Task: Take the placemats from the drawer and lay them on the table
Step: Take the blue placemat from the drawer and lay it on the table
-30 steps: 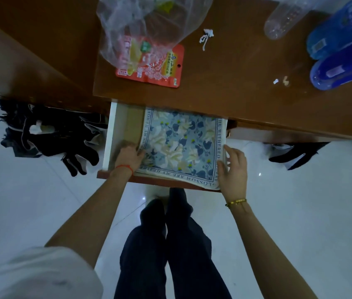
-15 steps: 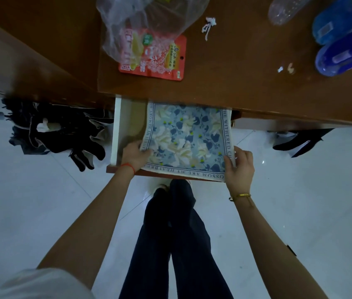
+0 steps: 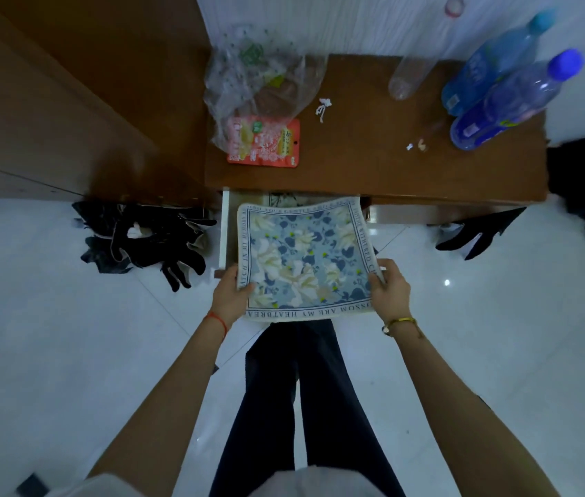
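A blue floral placemat (image 3: 305, 260) with a lettered border is held up flat above the open drawer (image 3: 226, 231). My left hand (image 3: 228, 292) grips its near left corner and my right hand (image 3: 389, 286) grips its near right corner. The mat covers most of the drawer; a strip of another patterned mat (image 3: 282, 199) shows in the drawer behind its far edge. The brown table (image 3: 366, 152) lies just beyond the drawer.
On the table lie a clear plastic bag (image 3: 258, 84), a red snack packet (image 3: 264, 143), paper scraps (image 3: 323, 109), a clear bottle (image 3: 409, 78) and two blue bottles (image 3: 499, 87). Black gloves (image 3: 147, 238) lie on the floor at left. A wooden cabinet (image 3: 51, 120) stands left.
Both hands closed on the placemat's near corners and lifted it out of the drawer toward me. The camera view rose and pulled back, showing more of the table.
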Tool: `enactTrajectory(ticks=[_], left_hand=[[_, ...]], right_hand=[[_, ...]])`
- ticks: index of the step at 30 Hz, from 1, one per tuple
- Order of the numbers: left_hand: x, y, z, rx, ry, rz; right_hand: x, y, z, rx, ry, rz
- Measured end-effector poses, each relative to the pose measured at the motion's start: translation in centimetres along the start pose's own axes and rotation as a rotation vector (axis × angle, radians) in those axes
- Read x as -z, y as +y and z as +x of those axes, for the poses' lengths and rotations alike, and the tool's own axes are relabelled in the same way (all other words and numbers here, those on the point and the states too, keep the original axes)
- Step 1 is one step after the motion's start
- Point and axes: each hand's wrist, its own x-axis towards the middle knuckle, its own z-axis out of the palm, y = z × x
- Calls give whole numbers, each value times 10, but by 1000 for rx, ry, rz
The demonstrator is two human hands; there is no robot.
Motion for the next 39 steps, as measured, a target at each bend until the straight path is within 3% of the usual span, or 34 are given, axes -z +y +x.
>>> enactTrajectory(ticks=[8,22,31,39], left_hand=[[33,61,-108,-257,3,-63],[9,157,-198,-538,-242,-52],[-90,224,-243,-735,-614,145],[-258,238,-318,-823,-930,383]], right_hand=[[80,-43,-87,5,86,110],[180,-57,-212,-23,450,346],[241,-3,-306,-156,832,458],[289,100,-401,-371,1117,569]])
